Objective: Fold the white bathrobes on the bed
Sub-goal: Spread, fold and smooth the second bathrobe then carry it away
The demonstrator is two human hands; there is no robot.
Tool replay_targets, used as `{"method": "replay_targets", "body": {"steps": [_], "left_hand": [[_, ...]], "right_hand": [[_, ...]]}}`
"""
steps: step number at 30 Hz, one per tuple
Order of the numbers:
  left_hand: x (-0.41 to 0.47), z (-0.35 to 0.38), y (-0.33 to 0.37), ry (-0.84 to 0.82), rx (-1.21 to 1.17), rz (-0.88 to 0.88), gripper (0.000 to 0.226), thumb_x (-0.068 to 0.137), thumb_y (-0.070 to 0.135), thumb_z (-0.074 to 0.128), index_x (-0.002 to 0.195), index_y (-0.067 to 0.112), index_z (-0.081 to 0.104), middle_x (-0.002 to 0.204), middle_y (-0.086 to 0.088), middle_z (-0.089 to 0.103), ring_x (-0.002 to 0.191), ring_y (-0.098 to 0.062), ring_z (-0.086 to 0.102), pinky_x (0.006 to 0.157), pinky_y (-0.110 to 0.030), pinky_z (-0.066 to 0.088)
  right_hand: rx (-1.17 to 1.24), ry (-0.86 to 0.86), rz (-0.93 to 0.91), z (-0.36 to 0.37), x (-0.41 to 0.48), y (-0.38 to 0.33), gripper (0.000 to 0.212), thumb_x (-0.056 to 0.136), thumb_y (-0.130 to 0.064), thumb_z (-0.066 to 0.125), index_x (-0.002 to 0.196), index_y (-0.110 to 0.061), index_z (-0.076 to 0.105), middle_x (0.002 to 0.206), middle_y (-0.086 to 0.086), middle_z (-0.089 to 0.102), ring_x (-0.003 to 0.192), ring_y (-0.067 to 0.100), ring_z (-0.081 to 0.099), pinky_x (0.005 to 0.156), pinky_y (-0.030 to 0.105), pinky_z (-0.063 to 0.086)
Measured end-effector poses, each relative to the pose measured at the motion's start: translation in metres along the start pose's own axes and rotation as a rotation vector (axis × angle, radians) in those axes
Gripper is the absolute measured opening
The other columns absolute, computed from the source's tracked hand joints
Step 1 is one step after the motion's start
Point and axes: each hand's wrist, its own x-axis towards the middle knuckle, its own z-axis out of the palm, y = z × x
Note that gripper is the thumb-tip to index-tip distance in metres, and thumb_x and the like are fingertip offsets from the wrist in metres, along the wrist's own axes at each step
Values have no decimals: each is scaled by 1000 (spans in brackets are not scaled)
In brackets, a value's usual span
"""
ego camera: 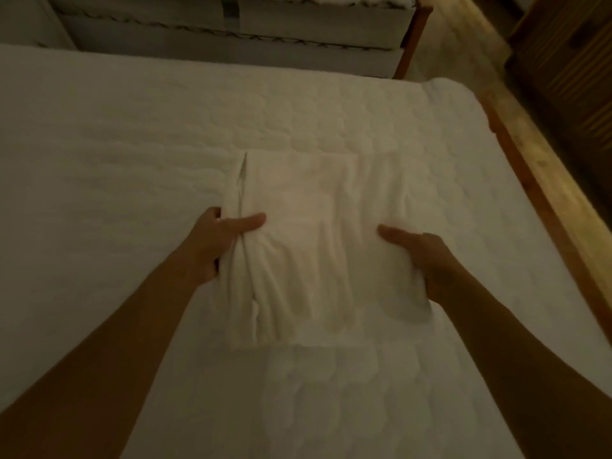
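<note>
Bathrobe (318, 246): folded down to a compact rectangle, lying on the bed (116, 144) about mid-width, nearer the near edge than the far edge, with the right edge of the mattress well off to its right. Stacked layers show along its left side as a thick fold line; the top face is creased but roughly flat.

My left hand (218, 240) clamps that layered left side: thumb lies on top, fingers are tucked beneath and hidden. I judge this grip keeps the stacked layers from sliding apart.

My right hand (427, 260) takes the opposite side the same way, thumb flat on the top face pointing inward, fingers curled under the cloth. Holding both sides at once keeps the bundle square, whether I lift it or just tidy it.

Judgement: this robe is near its final fold; what remains is probably shifting or squaring. Risk: the loose near corner by my right hand may sag open.

Beyond the far edge, a second bed (231, 31); wooden floor (546, 154) along the right.
</note>
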Motion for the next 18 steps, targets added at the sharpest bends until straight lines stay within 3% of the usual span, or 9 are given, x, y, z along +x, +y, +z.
{"method": "replay_targets", "body": {"steps": [4, 7, 12, 14, 16, 18], "left_hand": [[-111, -36, 28, -2, 22, 13, 83, 67, 42, 87, 137, 15, 50, 120, -6, 66, 99, -26, 67, 76, -36, 55], [-210, -54, 41, -5, 42, 8, 110, 43, 56, 93, 137, 16, 51, 121, -6, 66, 103, -28, 67, 88, -44, 55], [-381, -86, 44, 32, -59, 96, 92, 50, 47, 91, 127, 14, 52, 114, -2, 68, 104, -26, 67, 96, -49, 52], [-444, -108, 38, 75, -73, 141, 109, 42, 54, 95, 134, 16, 52, 122, -4, 68, 107, -28, 68, 95, -51, 53], [-498, -131, 33, 115, -94, 186, 109, 44, 54, 95, 137, 18, 52, 124, -4, 68, 107, -27, 68, 93, -50, 55], [-552, -159, 29, 170, -120, 201, 98, 52, 47, 93, 136, 16, 54, 122, -5, 68, 106, -26, 69, 91, -48, 56]], "right_hand": [[55, -64, -40, -38, -126, -25, 31, 75, -33, 82, 93, -10, 70, 77, 1, 78, 67, 19, 75, 52, 29, 58], [71, -156, -64, -63, -222, -37, 26, 78, -32, 81, 92, -14, 70, 76, -2, 77, 65, 16, 74, 50, 28, 57], [112, -232, -131, -100, -370, -41, 21, 79, -31, 81, 87, -17, 67, 85, -1, 74, 62, 14, 73, 46, 24, 54], [97, -268, -144, -107, -424, -38, 23, 79, -33, 80, 87, -18, 65, 85, -2, 73, 64, 15, 72, 46, 23, 53], [86, -301, -134, -108, -465, -37, 28, 79, -36, 80, 92, -14, 68, 83, 3, 76, 66, 19, 74, 51, 28, 56], [125, -403, -73, -99, -505, -36, 42, 79, -40, 77, 105, -9, 71, 94, 10, 78, 82, 27, 76, 71, 40, 60]]}}
